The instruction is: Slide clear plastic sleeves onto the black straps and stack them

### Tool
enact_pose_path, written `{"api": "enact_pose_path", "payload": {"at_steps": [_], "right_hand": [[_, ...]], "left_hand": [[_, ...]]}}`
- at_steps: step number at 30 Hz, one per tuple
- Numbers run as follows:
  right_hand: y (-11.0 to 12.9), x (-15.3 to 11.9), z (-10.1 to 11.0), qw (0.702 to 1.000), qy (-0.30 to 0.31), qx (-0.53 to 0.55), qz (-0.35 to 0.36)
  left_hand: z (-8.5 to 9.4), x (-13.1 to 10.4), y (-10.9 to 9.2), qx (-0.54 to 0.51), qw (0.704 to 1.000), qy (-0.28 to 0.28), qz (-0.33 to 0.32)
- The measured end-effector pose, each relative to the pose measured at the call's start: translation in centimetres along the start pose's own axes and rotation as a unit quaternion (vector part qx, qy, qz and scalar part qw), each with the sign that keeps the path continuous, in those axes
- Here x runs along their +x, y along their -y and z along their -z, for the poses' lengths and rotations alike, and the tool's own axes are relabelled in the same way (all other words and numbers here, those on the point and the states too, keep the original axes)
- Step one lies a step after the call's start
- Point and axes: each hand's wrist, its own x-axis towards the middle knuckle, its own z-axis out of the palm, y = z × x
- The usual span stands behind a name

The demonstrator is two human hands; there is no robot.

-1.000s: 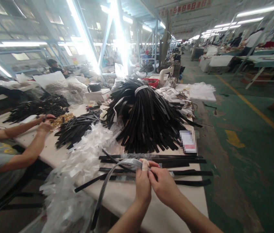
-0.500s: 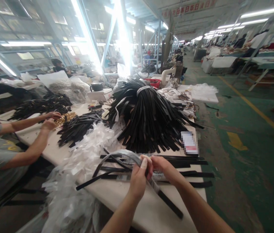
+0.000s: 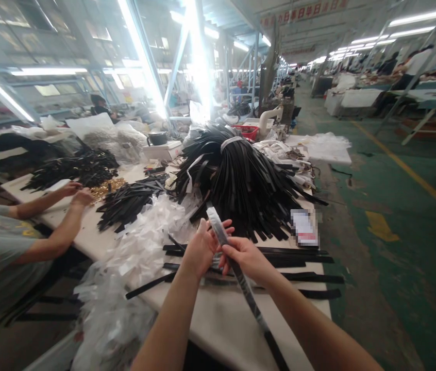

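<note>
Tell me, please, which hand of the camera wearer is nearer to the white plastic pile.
Left. The left hand is just to the right of the white plastic pile; the right hand is farther right, gripping the black strap.

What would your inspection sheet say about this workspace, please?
Surface: pale table, largely covered.
Job's things: black strip, partly clear-wrapped, held up; loose strips lie across the table, some past its right edge.
Clutter: heaped white scraps beside a tied black bundle.
Hands: right hand grips the black strip; left hand open behind its upper end.
Cables: cord-like piece on the floor; too small to identify.
Surroundings: co-worker at left; green floor with yellow line at right.
</note>
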Motion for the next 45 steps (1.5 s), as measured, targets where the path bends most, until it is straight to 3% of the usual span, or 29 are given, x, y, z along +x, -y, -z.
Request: {"api": "enact_pose_path", "payload": {"at_steps": [2, 3, 6, 10, 13, 15, 18, 21, 25, 28, 31, 34, 36, 38, 40, 43, 45], "right_hand": [[-1.0, -0.2, -0.7, 0.999, 0.007, -0.024, -0.023], [-1.2, -0.3, -0.8, 0.998, 0.018, -0.044, -0.032], [-0.3, -0.4, 0.3, 0.995, 0.021, -0.092, 0.019], [3.6, 0.8, 3.1, 0.985, -0.077, -0.060, 0.144], [6.3, 1.7, 5.3, 0.960, -0.150, -0.147, 0.186], [7.3, 1.6, 7.0, 0.931, -0.226, -0.191, 0.214], [7.5, 0.6, 9.9, 0.908, -0.330, -0.120, 0.228], [6.6, -1.1, 12.3, 0.896, -0.382, -0.025, 0.225], [4.8, -3.9, 14.2, 0.868, -0.437, 0.028, 0.236], [2.7, -6.9, 15.8, 0.844, -0.485, 0.051, 0.225], [-0.6, -10.3, 18.3, 0.824, -0.542, 0.032, 0.161], [-4.5, -12.8, 20.7, 0.815, -0.573, -0.052, 0.068], [-6.4, -13.6, 21.5, 0.769, -0.622, -0.135, 0.068], [-7.4, -13.5, 21.5, 0.713, -0.657, -0.228, 0.089], [-7.4, -12.3, 20.8, 0.706, -0.632, -0.307, 0.095], [-6.0, -8.7, 19.4, 0.769, -0.518, -0.362, 0.095], [-4.5, -5.4, 18.8, 0.792, -0.461, -0.389, 0.097]], "left_hand": [[-0.6, 1.8, -1.3, 0.008, 0.996, -0.058, -0.062], [-1.0, 2.4, -1.5, 0.027, 0.994, -0.060, -0.092], [-1.8, 2.4, -1.0, 0.133, 0.982, 0.008, -0.131], [-2.3, 1.4, 0.0, 0.318, 0.939, 0.109, -0.070], [-1.7, 1.4, -0.4, 0.394, 0.897, 0.199, -0.027], [-0.8, 1.7, -1.2, 0.423, 0.872, 0.248, -0.008], [0.8, 1.9, -2.3, 0.442, 0.851, 0.282, 0.043], [1.7, 2.1, -2.9, 0.464, 0.833, 0.287, 0.089], [1.0, 1.9, -3.6, 0.524, 0.785, 0.302, 0.137], [1.1, 1.4, -4.2, 0.600, 0.743, 0.284, 0.080], [3.6, 1.3, -3.7, 0.704, 0.676, 0.217, -0.017], [7.6, 1.7, -1.8, 0.780, 0.606, 0.151, -0.051], [9.9, 1.9, -0.5, 0.798, 0.585, 0.133, -0.062], [11.4, 1.8, 0.4, 0.800, 0.583, 0.120, -0.077], [11.9, 1.6, 0.8, 0.795, 0.590, 0.108, -0.091], [11.4, 1.1, 0.7, 0.777, 0.607, 0.130, -0.103], [10.8, 0.9, 0.8, 0.761, 0.620, 0.163, -0.101]]}}
